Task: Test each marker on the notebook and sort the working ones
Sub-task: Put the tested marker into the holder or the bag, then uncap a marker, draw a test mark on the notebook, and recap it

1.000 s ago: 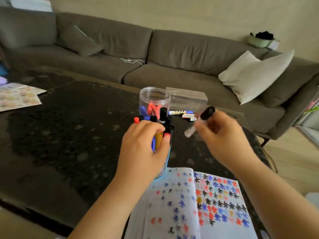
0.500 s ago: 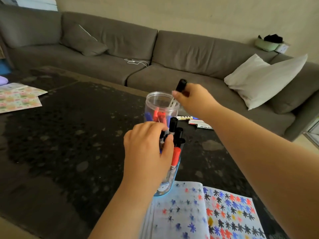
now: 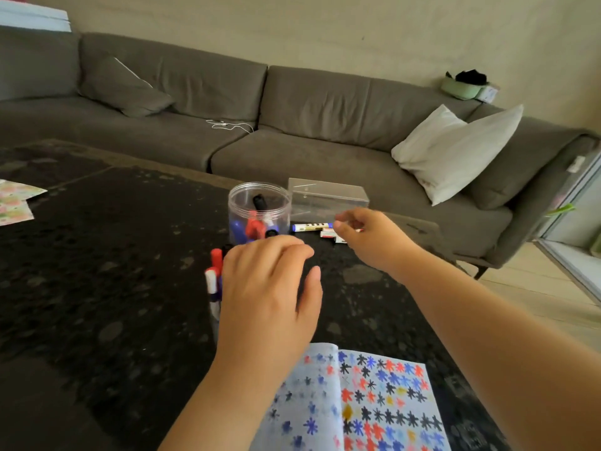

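My left hand (image 3: 270,288) lies over the tops of a bunch of markers (image 3: 213,278) standing in a near container, which it mostly hides; red and white caps show at its left. I cannot see whether it grips them. Behind stands a clear round jar (image 3: 258,206) holding red, blue and black markers, with a black-capped marker (image 3: 259,201) leaning inside. My right hand (image 3: 367,236) hovers to the right of that jar, fingers loosely curled and holding nothing. The open notebook (image 3: 374,402), covered in coloured star marks, lies at the near edge.
A clear rectangular box (image 3: 328,198) stands behind the jar, with loose markers (image 3: 312,227) lying in front of it. The dark speckled table (image 3: 113,255) carries patterned paper (image 3: 16,203) at far left. A grey sofa with a white pillow (image 3: 455,151) lies beyond.
My right hand carried the black-capped marker to the round jar, let it go inside and drew back to the right. My left hand stayed on the near markers.
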Available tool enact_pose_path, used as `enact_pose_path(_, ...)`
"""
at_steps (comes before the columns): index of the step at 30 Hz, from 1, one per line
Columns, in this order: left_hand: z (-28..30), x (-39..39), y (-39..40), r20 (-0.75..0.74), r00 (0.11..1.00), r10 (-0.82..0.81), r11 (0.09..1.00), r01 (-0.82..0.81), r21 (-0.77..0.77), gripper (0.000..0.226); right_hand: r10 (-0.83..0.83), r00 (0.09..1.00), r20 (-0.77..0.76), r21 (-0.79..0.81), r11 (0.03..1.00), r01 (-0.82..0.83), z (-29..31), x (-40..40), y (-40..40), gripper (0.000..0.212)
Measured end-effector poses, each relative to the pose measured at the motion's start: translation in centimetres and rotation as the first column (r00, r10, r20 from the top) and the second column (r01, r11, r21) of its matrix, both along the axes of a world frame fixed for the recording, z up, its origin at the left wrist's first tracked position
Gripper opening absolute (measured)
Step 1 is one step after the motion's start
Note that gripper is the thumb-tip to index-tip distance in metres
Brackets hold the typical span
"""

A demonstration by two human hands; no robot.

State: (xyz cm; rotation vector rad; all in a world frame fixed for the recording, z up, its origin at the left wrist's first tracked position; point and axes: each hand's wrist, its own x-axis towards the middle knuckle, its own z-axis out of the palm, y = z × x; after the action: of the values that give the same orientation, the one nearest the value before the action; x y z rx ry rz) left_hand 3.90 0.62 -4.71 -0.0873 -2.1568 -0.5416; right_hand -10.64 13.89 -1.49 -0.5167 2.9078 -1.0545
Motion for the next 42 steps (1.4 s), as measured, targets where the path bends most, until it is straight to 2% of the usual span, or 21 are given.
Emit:
enact_pose_path(3,0.0,-0.2,3.3,0.029,0.993,-0.113,0.991,0.11,0.07,0.029,-0.078,0.995,0.066,0.029,0.997,0.076,-0.9,0.4,4.4,0.031)
enact_pose_path(7,-1.9,-2.3,7.3,0.28,0.937,-0.21,0.972,0.171,0.159,0.024,-0.191,0.975,0.115,0.087,0.979,0.182,-2.4,-0.2,9.7,0.034)
enact_pose_path(9,-2.8,-4.2,8.6,0.391,0.895,-0.213,0.973,0.159,0.167,0.027,-0.228,0.964,0.137,0.106,0.971,0.215,-3.6,-0.6,11.8,0.034)
enact_pose_path(13,-4.8,-9.6,9.1,0.483,0.862,-0.154,0.987,0.107,0.123,0.03,-0.195,0.965,0.176,0.139,0.975,0.172,-6.6,-2.1,13.8,0.039)
enact_pose_path(15,-6.1,-12.2,9.1,0.522,0.845,-0.118,0.991,0.069,0.112,0.03,-0.174,0.975,0.138,0.206,0.968,0.144,-8.2,-3.4,13.9,0.044)
enact_pose_path(17,-7.5,-13.7,9.3,0.516,0.851,-0.098,0.993,0.046,0.112,0.027,-0.158,0.984,0.082,0.264,0.956,0.131,-9.6,-5.2,13.7,0.048)
enact_pose_path(21,-10.4,-14.6,9.5,0.386,0.919,-0.083,0.996,0.06,0.072,0.027,-0.103,0.993,-0.052,0.34,0.933,0.114,-11.5,-10.4,12.6,0.054)
enact_pose_path(25,-11.4,-15.8,8.8,0.435,0.898,-0.063,0.99,0.0,0.143,0.035,-0.089,0.987,-0.131,0.378,0.916,0.133,-12.5,-15.9,10.7,0.053)
enact_pose_path(28,-11.7,-16.1,8.7,0.445,0.892,-0.076,0.985,-0.001,0.17,0.035,-0.136,0.982,-0.129,0.383,0.907,0.176,-13.0,-18.5,9.3,0.044)
enact_pose_path(31,-11.8,-15.9,8.7,0.446,0.891,-0.086,0.983,0.002,0.185,0.034,-0.168,0.973,-0.157,0.505,0.833,0.225,-13.3,-18.7,8.7,0.038)
enact_pose_path(34,-11.8,-15.9,8.6,0.438,0.893,-0.102,0.979,0.013,0.202,0.033,-0.098,0.977,-0.19,0.577,0.794,0.192,-12.9,-17.4,9.2,0.035)
enact_pose_path(36,-11.7,-15.9,8.5,0.414,0.902,-0.121,0.976,0.032,0.215,0.032,-0.085,0.985,-0.152,0.528,0.835,0.154,-12.5,-15.8,9.6,0.029)
enact_pose_path(37,-11.5,-15.7,8.6,0.392,0.911,-0.129,0.975,0.044,0.22,0.03,-0.095,0.987,-0.132,0.45,0.881,0.145,-12.2,-14.9,9.9,0.026)
enact_pose_path(39,-10.8,-15.2,9.0,0.348,0.924,-0.156,0.971,0.079,0.225,0.029,-0.146,0.983,-0.107,0.218,0.962,0.166,-11.3,-12.4,10.5,0.019)
enact_pose_path(42,-9.1,-14.1,9.9,0.298,0.93,-0.215,0.972,0.172,0.163,0.024,-0.223,0.974,-0.049,-0.078,0.973,0.219,-9.6,-7.9,11.5,0.013)
